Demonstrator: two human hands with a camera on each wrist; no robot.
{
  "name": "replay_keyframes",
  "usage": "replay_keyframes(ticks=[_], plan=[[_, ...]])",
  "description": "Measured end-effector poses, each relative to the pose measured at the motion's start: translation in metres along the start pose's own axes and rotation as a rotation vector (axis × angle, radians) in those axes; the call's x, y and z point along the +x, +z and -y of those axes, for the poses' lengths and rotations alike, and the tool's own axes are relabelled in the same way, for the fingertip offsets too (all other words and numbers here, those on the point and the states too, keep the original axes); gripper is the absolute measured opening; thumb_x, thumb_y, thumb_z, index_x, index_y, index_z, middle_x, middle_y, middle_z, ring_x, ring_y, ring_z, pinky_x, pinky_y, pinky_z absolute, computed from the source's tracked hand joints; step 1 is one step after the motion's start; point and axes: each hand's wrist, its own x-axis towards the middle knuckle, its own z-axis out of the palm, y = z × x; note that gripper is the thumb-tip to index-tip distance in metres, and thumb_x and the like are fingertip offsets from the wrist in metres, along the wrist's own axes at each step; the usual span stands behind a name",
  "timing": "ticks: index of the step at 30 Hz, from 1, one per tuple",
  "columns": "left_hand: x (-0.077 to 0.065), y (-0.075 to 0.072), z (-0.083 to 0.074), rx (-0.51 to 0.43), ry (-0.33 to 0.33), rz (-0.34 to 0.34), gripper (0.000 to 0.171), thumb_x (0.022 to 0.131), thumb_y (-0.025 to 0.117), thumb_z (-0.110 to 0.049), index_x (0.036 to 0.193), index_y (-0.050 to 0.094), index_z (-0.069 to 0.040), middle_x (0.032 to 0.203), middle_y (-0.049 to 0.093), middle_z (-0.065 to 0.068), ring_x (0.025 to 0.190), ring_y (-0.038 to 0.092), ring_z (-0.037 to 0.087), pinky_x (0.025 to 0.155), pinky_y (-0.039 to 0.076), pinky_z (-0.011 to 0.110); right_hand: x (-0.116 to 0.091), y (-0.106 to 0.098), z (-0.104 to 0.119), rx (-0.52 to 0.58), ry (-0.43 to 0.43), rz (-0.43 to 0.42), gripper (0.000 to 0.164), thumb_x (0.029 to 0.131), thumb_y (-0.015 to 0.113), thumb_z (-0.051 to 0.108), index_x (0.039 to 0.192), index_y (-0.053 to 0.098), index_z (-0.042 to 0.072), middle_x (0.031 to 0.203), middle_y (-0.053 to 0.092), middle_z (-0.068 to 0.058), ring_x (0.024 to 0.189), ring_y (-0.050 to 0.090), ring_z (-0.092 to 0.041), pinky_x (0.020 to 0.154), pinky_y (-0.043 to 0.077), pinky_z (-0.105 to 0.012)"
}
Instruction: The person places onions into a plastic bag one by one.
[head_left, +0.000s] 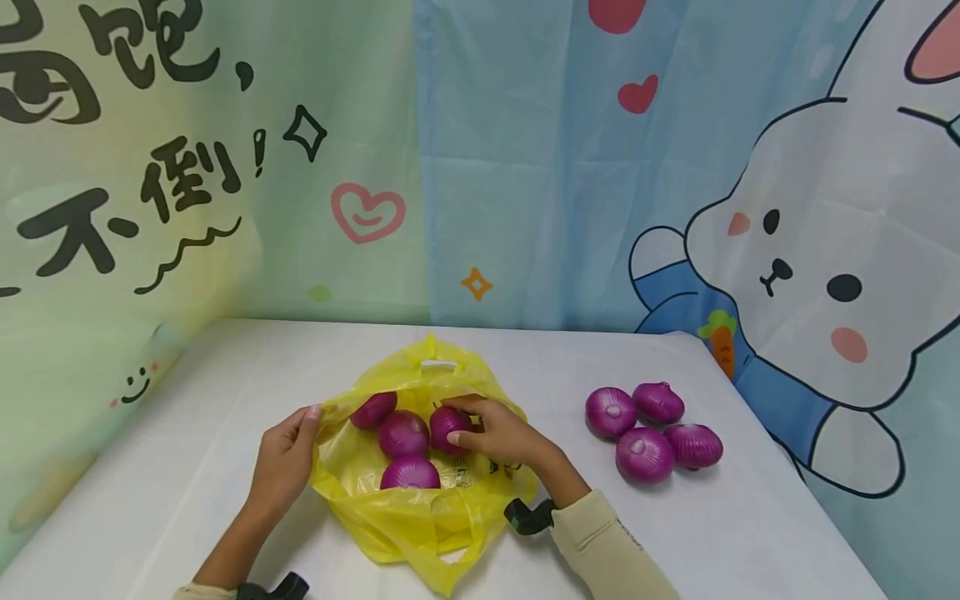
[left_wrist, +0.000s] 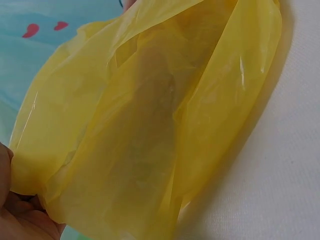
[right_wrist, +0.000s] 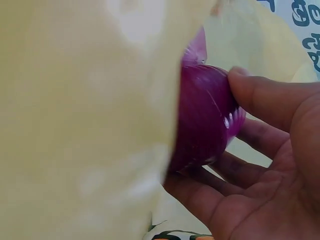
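A yellow plastic bag (head_left: 352, 508) lies with its mouth spread on the table. Inside it several red onions (head_left: 403, 434) rest together. My left hand (head_left: 285, 458) pinches the bag's left edge; in the left wrist view its fingers (left_wrist: 30, 220) hold the thin film at the lower left. My right hand (head_left: 495, 429) reaches into the mouth and grips the rightmost red onion (head_left: 448, 430). Seen from the right wrist, thumb and fingers curl round that onion (right_wrist: 210, 117), and the bag film covers its left side.
Several more red onions (head_left: 645, 455) sit grouped on the white table (head_left: 570, 550), to the right of the bag. Behind the table hangs a printed curtain (head_left: 495, 183) with a rabbit, hearts and lettering.
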Motion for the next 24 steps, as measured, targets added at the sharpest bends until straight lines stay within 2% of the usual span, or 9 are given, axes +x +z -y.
replay_keyframes(ticks=[7,12,14,17,20,24], plan=[[0.001,0.0,0.001,-0.004,0.02,0.0,0.043,0.106,0.042,-0.03,0.11,0.068,0.004,0.101,0.068,0.016,0.084,0.058,0.012,0.072,0.045,0.015,-0.002,0.001,0.002,-0.011,-0.013,0.07,0.052,0.096,0.064,0.019,0.142,0.048,0.002,0.14,0.051,-0.009,0.123,0.049,-0.026,0.1,0.043,-0.039],[-0.001,-0.002,0.001,0.007,0.009,-0.019,0.042,0.106,0.043,-0.029,0.11,0.068,0.004,0.102,0.068,0.016,0.083,0.058,0.011,0.071,0.044,0.014,-0.005,-0.001,0.009,-0.024,-0.027,0.081,0.057,0.096,0.062,0.024,0.146,0.043,0.006,0.147,0.044,-0.007,0.134,0.039,-0.023,0.107,0.034,-0.039],[-0.002,-0.003,0.001,-0.001,0.003,-0.021,0.041,0.106,0.043,-0.028,0.111,0.068,0.005,0.101,0.068,0.017,0.081,0.057,0.011,0.07,0.044,0.015,-0.008,-0.004,0.013,0.003,-0.052,0.072,0.056,0.097,0.062,0.025,0.146,0.043,0.006,0.147,0.044,-0.007,0.136,0.037,-0.022,0.108,0.032,-0.039],[-0.001,-0.003,0.001,-0.019,0.002,-0.009,0.041,0.106,0.043,-0.027,0.113,0.067,0.005,0.103,0.067,0.018,0.08,0.056,0.012,0.068,0.045,0.016,-0.017,-0.013,0.017,0.087,-0.102,0.041,0.052,0.097,0.062,0.02,0.144,0.046,0.005,0.144,0.047,-0.009,0.134,0.04,-0.024,0.105,0.035,-0.04],[0.0,-0.002,0.001,-0.033,0.005,0.001,0.039,0.106,0.043,-0.025,0.114,0.067,0.005,0.105,0.067,0.018,0.081,0.057,0.011,0.069,0.045,0.015,-0.031,-0.022,0.019,0.176,-0.138,0.005,0.046,0.097,0.062,0.016,0.14,0.051,0.003,0.14,0.051,-0.012,0.13,0.045,-0.029,0.103,0.038,-0.041],[0.001,-0.002,0.001,-0.028,0.002,0.002,0.038,0.106,0.044,-0.024,0.115,0.067,0.004,0.107,0.067,0.017,0.083,0.057,0.01,0.071,0.044,0.014,-0.053,-0.035,0.019,0.235,-0.157,-0.062,0.04,0.097,0.061,0.012,0.135,0.055,-0.001,0.133,0.057,-0.014,0.125,0.051,-0.033,0.098,0.043,-0.04]])
